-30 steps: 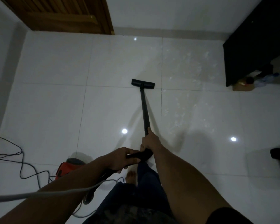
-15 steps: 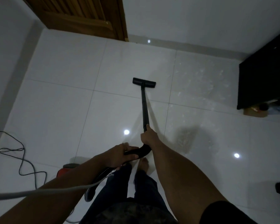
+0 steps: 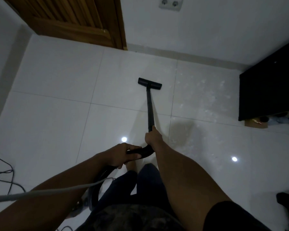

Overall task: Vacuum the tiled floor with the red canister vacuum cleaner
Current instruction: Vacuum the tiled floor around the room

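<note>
The black vacuum wand (image 3: 149,107) runs away from me across the white tiled floor (image 3: 57,114) to its flat floor head (image 3: 149,83), which rests on the tiles near the far wall. My right hand (image 3: 153,136) is shut on the lower part of the wand. My left hand (image 3: 122,155) grips the curved black handle (image 3: 143,150) just behind it. The dark ribbed hose (image 3: 105,172) drops from the handle under my left forearm. The red canister is hidden behind my left arm.
A wooden door (image 3: 70,20) stands at the far left, a wall socket (image 3: 171,4) above the skirting. A black cabinet (image 3: 270,90) with a cardboard box (image 3: 255,125) under it sits at right. Dark cables (image 3: 3,175) lie at left; a grey cord (image 3: 48,191) crosses my arm. Pale specks dust the right tiles.
The floor head has slid forward toward the far wall and I have stepped forward with it. The red canister, seen earlier at lower left, is out of sight now.
</note>
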The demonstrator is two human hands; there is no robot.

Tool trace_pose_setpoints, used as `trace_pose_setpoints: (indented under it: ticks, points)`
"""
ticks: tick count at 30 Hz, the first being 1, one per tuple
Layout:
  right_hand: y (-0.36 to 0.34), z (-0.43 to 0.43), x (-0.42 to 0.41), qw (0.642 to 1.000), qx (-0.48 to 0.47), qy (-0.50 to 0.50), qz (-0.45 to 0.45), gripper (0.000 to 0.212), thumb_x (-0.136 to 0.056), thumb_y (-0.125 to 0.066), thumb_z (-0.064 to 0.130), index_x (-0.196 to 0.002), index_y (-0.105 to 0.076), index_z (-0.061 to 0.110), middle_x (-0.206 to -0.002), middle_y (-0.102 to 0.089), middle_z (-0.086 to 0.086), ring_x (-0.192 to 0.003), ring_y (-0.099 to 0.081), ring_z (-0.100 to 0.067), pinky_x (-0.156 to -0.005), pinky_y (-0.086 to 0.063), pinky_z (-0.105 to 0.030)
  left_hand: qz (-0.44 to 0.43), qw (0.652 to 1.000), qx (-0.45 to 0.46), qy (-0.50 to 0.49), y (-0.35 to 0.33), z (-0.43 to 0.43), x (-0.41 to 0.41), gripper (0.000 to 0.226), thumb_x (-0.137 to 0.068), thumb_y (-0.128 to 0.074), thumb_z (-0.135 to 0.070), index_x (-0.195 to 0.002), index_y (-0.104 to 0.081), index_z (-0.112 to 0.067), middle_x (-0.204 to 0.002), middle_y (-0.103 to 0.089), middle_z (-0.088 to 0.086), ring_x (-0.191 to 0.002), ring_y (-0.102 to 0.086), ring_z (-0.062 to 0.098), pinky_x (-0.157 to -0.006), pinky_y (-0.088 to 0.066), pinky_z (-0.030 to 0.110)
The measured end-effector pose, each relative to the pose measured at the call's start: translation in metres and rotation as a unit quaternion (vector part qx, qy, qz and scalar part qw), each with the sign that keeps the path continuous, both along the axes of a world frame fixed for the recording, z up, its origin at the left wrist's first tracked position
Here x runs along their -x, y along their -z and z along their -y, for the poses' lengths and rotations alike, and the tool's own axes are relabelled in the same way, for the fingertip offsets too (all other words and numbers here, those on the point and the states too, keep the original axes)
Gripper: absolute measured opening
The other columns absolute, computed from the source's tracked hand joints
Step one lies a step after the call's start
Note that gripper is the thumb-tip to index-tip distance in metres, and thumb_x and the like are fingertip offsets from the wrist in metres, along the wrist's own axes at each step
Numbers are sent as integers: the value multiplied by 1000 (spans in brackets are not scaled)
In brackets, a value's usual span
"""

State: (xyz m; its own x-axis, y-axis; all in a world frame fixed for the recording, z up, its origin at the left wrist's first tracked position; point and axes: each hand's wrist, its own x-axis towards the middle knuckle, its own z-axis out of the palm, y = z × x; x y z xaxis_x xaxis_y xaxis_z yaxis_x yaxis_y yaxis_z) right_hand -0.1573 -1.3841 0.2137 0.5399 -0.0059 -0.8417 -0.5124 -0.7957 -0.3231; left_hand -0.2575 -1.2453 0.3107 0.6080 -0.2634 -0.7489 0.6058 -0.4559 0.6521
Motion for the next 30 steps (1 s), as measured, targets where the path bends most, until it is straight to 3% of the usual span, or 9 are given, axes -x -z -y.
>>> trace_pose_setpoints:
  ticks: [4, 8, 11, 13, 19, 26, 30]
  points:
    - [8, -7, -24, 1000, 10, -10, 19, 70, -99, -45, 16, -158, -10, 29, -131, -56, -16, -93, -59, -25, -73, -46, -31, -6, 1000, 9, -6, 12, -9, -24, 40, -98, -60, -37, -138, -54, -37, -66, -54, 7, -47, -51, 15, -46, -44, 21]
    - [19, -12, -48, 999, 6, -2, 52, 61, -97, -41, 15, -154, -22, 29, -127, -59, -17, -103, -61, -30, -86, -52, -39, -10, 1000, 10, -9, 24, -16, -52, 35, -98, -59, -39, -132, -54, -45, -63, -56, 3, -50, -51, 21, -45, -43, 20]
    - [26, -22, -81, 999, 37, -25, 23, 79, -96, -49, 14, -158, -2, 30, -124, -59, -15, -90, -57, -23, -73, -50, -34, -14, 998, 19, -49, 32, -19, -76, 27, -97, -60, -39, -119, -56, -55, -62, -57, 1, -52, -51, 21, -45, -44, 24]
    - [26, -26, -104, 999, 33, -25, 13, 80, -97, -49, 15, -158, 1, 30, -123, -59, -15, -89, -58, -23, -75, -52, -34, -18, 997, 19, -69, 37, -21, -91, 28, -97, -61, -38, -115, -56, -59, -65, -58, 4, -54, -53, 21, -45, -44, 25]
    - [36, -32, -159, 999, 28, -24, 18, 72, -101, -43, 22, -158, -1, 34, -116, -61, -14, -92, -63, -25, -83, -58, -43, -19, 996, -8, -82, 49, -19, -144, 34, -98, -61, -29, -129, -54, -41, -54, -61, -15, -43, -51, 4, -43, -44, 19]
    - [39, -46, -209, 1000, 8, -6, 2, 72, -101, -43, 21, -158, 0, 34, -126, -58, -15, -91, -58, -22, -85, -55, -39, -9, 997, -35, -70, 49, -27, -193, 47, -100, -59, -27, -145, -47, -29, -69, -51, -24, -48, -53, -14, -47, -40, 5]
    - [33, -53, -215, 1000, -12, -1, 11, 71, -101, -43, 22, -158, -3, 34, -127, -58, -14, -98, -60, -25, -87, -54, -39, -23, 996, -31, -79, 49, -39, -199, 47, -98, -61, -29, -144, -49, -27, -64, -57, -17, -50, -55, -6, -47, -42, 9]
